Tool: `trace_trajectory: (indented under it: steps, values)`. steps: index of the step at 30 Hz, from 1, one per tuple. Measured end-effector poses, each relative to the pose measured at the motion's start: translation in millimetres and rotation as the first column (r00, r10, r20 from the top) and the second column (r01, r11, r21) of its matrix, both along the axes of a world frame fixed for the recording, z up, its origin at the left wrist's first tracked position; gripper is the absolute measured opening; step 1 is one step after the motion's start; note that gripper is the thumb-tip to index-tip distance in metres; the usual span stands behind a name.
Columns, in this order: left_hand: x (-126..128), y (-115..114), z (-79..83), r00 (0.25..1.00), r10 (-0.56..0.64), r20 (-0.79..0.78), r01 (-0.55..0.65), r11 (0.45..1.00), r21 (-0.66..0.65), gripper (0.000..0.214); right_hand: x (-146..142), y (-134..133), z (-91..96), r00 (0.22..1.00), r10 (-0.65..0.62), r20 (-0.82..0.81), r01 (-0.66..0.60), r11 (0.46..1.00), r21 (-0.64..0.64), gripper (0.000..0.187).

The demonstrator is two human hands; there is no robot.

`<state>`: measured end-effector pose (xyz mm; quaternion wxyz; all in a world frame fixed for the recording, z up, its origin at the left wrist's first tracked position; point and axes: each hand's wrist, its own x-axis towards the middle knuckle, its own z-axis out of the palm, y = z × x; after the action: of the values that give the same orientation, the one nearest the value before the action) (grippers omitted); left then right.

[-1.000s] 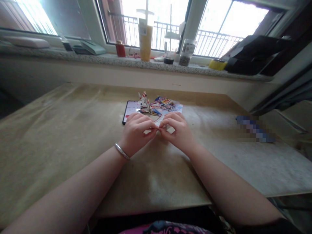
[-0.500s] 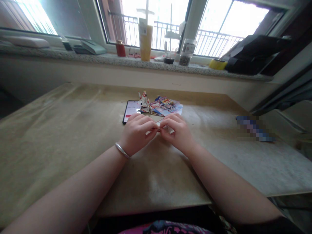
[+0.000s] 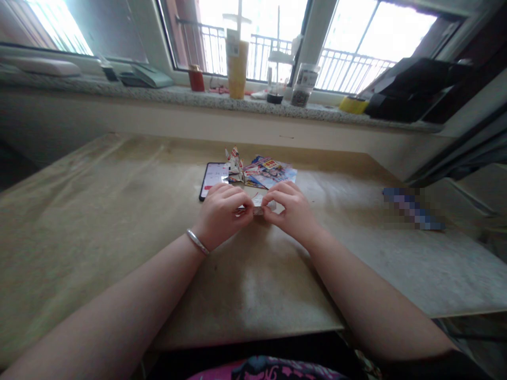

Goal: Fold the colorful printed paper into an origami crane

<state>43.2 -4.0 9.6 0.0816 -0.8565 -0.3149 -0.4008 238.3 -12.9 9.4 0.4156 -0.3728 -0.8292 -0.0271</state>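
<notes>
Beige and softly glossy, the table point(image 3: 130, 221) is spreading beneath both forearms. Over its middle, the left hand point(image 3: 224, 214) and the right hand point(image 3: 292, 214) are facing each other, thumbs and forefingers curving into narrow pinches. Just beyond them, colourful printed sheets point(image 3: 275, 173) are lying overlapped, with a lit phone point(image 3: 211, 177) resting to their left and a crumpled wrapper point(image 3: 235, 164) sitting between the two. Smallest of all, a whitish paper piece point(image 3: 257, 202) is showing between the fingertips, each hand pinching one side and partly hiding its shape.
</notes>
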Motion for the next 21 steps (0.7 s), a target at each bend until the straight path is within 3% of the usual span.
trace_trajectory:
  steps: [9,21]
  values:
    - [-4.4,0.2,3.7,0.996,0.041,-0.079,-0.039,0.999,0.030,0.019,-2.5,-2.6,-1.2,1.000,-0.018,0.008,0.018,1.000,0.006,0.007]
    - [-1.4,-0.7,3.1,1.000,0.020,0.017,-0.020,1.000,0.016,0.024,1.1,-1.8,3.0,0.996,-0.067,0.064,0.069,0.997,-0.041,0.007]
